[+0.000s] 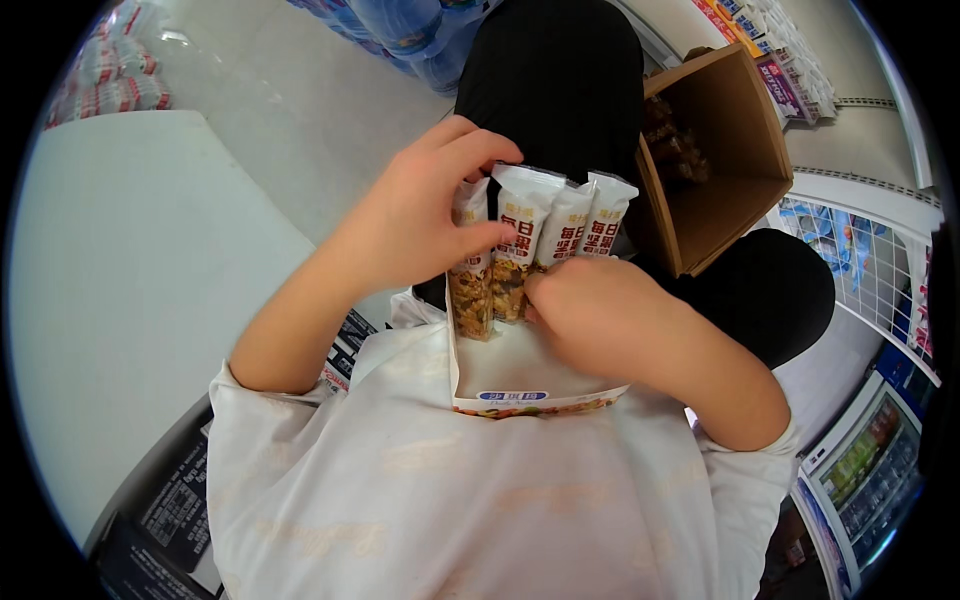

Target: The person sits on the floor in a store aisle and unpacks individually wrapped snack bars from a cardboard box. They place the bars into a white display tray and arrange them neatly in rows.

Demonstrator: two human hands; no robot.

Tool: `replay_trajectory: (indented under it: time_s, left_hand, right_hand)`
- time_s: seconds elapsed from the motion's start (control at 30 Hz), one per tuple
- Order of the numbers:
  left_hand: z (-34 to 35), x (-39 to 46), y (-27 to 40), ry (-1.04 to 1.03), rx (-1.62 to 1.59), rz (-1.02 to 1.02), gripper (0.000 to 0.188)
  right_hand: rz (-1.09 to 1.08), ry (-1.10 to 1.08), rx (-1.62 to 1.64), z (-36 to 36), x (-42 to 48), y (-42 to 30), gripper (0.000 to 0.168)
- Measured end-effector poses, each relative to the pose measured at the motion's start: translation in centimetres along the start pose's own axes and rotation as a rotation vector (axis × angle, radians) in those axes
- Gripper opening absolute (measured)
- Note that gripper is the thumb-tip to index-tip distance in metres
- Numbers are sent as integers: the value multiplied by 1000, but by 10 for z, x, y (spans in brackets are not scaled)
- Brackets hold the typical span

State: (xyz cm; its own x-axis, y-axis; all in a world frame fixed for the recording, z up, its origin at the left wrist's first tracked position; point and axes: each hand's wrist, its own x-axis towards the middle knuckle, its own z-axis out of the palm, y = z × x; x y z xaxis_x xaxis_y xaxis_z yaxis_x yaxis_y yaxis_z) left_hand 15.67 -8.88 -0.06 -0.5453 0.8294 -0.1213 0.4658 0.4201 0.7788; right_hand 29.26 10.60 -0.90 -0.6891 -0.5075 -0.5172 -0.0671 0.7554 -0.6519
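Note:
Several wrapped nut bars (513, 232) stand side by side in a shallow open carton (510, 367) on my lap. The wrappers are white with red writing above and see-through below, showing nuts. My left hand (420, 202) holds the second bar from the left, thumb across its front and fingers behind its top. The leftmost bar (472, 292) is partly under that hand. My right hand (600, 307) is curled over the lower ends of the bars on the right (604, 214). Its fingertips are mostly hidden and reach the second bar's lower edge.
A brown cardboard box (727, 142) with wrapped pieces inside tilts beside my knee at the right. White table or counter top (150, 247) lies to the left. Shrink-wrapped blue bottles (405, 30) stand ahead. Store shelves (877, 142) and a glass-fronted cooler (862, 480) line the right.

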Motion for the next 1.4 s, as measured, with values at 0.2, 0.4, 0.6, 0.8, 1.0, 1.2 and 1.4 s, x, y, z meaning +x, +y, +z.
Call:
replay_trajectory:
  time_s: [0.2,0.4,0.6,0.8,1.0,1.2,1.4]
  left_hand:
    - [-12,-4,-21,-201,-394,-158,76]
    - [-21,-4,-39,-341,-553,-175,80]
    - [-32,2,-50,-463,-718,-145,85]
    - [-31,10,-18,-327,-232,-268,67]
    - [-8,5,-10,-159,142,-82,63]
    - [-13,5,-6,-72,353,46,66]
    - [4,15,-2,-40,414,244,59]
  right_hand:
    - [-30,49,61,-4,-6,6,18]
    - [-112,284,250,0,1,-4,19]
    - [-152,360,281,7,8,5,29]
    - [-129,285,249,1,7,8,24]
    - [-136,302,184,7,8,8,17]
    - [-86,298,232,4,4,8,12]
    - [-45,809,171,-21,-24,32,29]
